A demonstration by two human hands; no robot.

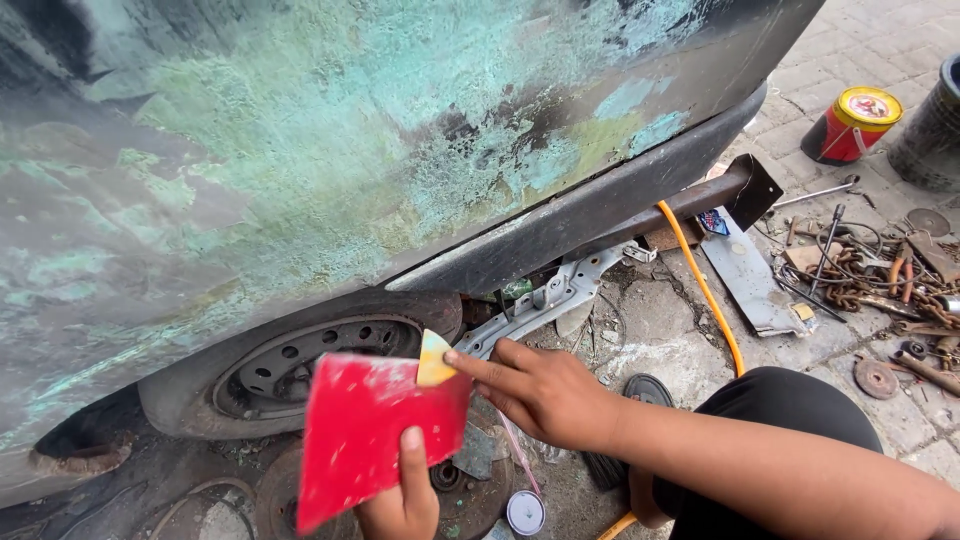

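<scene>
- Top right, a can (852,122) lies tilted on the paved floor (850,40): red body, round yellow lid, a picture label on the lid too small to make out.
- Just right of it, the edge of a dark drum (932,120) at the frame border.
- One small blue-and-red packet (714,222) sits under the dark bar (700,198), beside the grey metal strip (748,275).
- Down by the wheel hub, one small round white cap (525,511) on the ground.
- Count so far: one can, one drum, one packet, one cap, one orange hose (705,290) running along the floor, one tyre (300,365) under the sanded car panel (350,150).
- A heap of rusty chain and tools (880,275) lies right, too tangled to count.
- The left hand (400,505) has its grip clenched on a red board (365,435), thumb pressed on the face, near the lower edge.
- The right hand (545,392) pinches a yellow spreader (434,360); index finger stretched along it, grip closed on its lower corner.
- The spreader rests against the board's top right corner, touching it, just left of the right fingertips.
- Board and spreader hang in front of the tyre, below the panel.
</scene>
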